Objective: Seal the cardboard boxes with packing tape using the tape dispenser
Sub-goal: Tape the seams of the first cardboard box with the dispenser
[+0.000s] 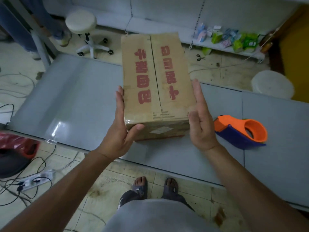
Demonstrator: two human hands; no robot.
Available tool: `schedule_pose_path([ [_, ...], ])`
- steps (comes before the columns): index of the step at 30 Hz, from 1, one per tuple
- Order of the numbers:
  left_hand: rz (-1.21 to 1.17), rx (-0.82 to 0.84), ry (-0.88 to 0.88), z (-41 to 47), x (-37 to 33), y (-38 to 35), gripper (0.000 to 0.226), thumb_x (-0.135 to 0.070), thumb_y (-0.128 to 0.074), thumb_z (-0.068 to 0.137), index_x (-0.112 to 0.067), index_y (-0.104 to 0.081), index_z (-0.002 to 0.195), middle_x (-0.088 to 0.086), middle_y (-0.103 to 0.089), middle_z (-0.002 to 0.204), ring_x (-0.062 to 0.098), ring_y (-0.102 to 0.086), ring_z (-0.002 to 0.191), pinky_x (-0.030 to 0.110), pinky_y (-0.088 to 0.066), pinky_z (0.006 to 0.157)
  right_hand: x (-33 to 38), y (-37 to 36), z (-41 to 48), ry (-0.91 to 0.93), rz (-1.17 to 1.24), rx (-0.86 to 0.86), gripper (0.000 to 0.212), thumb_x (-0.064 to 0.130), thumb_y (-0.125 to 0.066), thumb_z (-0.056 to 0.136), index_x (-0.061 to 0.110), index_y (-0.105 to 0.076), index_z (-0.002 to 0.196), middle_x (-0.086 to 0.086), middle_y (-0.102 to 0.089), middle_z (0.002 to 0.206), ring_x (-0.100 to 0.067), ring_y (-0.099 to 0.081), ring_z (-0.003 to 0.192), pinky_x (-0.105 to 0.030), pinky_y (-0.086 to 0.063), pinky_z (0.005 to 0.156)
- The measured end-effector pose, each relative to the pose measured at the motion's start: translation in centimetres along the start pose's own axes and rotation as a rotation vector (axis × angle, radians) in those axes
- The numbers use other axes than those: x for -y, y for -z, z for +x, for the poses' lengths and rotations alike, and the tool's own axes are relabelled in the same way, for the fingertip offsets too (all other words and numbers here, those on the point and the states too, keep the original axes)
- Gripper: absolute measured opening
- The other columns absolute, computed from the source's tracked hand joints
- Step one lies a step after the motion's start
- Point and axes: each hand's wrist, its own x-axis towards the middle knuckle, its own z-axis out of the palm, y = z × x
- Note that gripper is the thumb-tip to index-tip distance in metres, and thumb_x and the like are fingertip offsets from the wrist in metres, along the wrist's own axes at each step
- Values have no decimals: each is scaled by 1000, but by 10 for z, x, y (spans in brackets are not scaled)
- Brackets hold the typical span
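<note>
2 hands: both were bare and flanked 1 box over a grey table.
Cables: black leads and a power strip lay on the tiled floor at far left.
Stool: a white wheeled stool stood on the floor beyond the table, up left.
Table: its grey top was glossy, with a glare spot near the front edge.
Left hand: it was spread wide, palm flat against the box's left side, thumb hooked onto the near face.
Box: brown cardboard with red printed characters on top; it stood lengthwise away from the person, its 2 top flaps shut and meeting at a centre seam. Clear tape showed across the near end of the top. Whether its base touched the table could not be told.
Right hand: it was open, fingers straight, just beside the box's right side; contact could not be told.
Dispenser: orange and blue, it lay on the table right of the box, near the right hand and apart from it.
Shelf: small packets sat on a low white shelf at upper right.
Feet: 2 feet in dark sandals stood on the floor below the table edge.
</note>
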Motion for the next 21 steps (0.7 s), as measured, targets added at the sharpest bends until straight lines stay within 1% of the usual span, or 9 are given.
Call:
schedule_pose_path([
  [2,69,86,136,-3,-11,17,103,-68,-44,89,-19,20,152,-21,4,160,-2,-8,148,13,-20,114,6,19,-7,-47,-121,59,82,55,-40,95,5,-10,153,-10,-19,160,-19,-22,147,-42,-27,118],
  [4,129,41,291,-6,-25,30,104,-72,-51,79,-30,2,156,-20,-20,159,-1,-29,142,21,-32,110,16,34,-15,-96,-304,-28,80,63,-51,87,9,-36,145,-2,-46,143,-7,-47,129,-33,-47,101],
  [5,174,-7,348,-8,-31,34,105,-72,-55,72,-29,-10,156,-16,-31,156,3,-38,137,28,-37,108,21,39,-18,-103,-423,-73,75,67,-54,81,12,-50,132,4,-58,125,-1,-57,109,-30,-53,86],
  [7,342,-44,382,-8,-42,42,96,-75,-56,62,-26,-42,144,-10,-52,142,9,-54,119,33,-47,95,33,45,-17,-103,-675,-78,60,75,-52,72,21,-59,98,13,-60,84,0,-55,69,-29,-49,60],
  [9,566,13,356,-4,-50,46,84,-84,-47,58,-26,-63,116,-9,-66,118,8,-59,95,30,-50,77,44,44,-10,-72,-879,33,58,82,-44,69,25,-50,75,14,-47,60,-4,-47,54,-26,-36,47],
  [13,736,85,314,8,-53,47,80,-91,-37,54,-24,-62,88,-10,-64,80,9,-59,66,29,-49,57,53,34,5,12,-1098,160,63,89,-37,66,28,-25,60,13,-30,49,-10,-34,44,-22,-18,44],
  [15,756,65,272,10,-49,45,77,-89,-37,57,-20,-61,83,-8,-62,71,9,-56,59,26,-44,51,50,32,6,35,-1096,143,63,87,-37,68,26,-25,60,13,-26,47,-12,-32,42,-21,-15,43],
  [18,668,61,227,8,-41,50,73,-83,-40,61,-18,-63,84,-7,-64,72,11,-58,62,27,-45,54,44,33,5,109,-1031,122,55,74,-46,74,21,-35,62,13,-33,49,-13,-35,43,-22,-20,42],
  [21,611,154,181,9,-38,61,63,-73,-50,70,-21,-68,99,-8,-69,90,12,-62,75,26,-50,64,41,39,0,140,-962,168,44,58,-57,79,21,-40,64,12,-37,53,-15,-39,45,-24,-24,45],
])
